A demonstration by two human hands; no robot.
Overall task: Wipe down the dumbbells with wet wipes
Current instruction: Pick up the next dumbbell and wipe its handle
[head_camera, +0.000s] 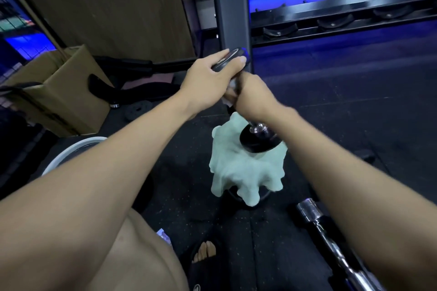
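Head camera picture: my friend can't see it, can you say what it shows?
A person's left hand grips the top of an upright dumbbell while the right hand rubs its handle with a wet wipe. The dumbbell stands on a pale green cloth.

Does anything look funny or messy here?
A little. The dumbbell stands tilted on a crumpled pale green cloth on the floor, and a chrome bar lies loose nearby. Nothing looks spilled or broken.

Cardboard box (pixel 55 92) (open) left; black rack (pixel 331 18) behind.
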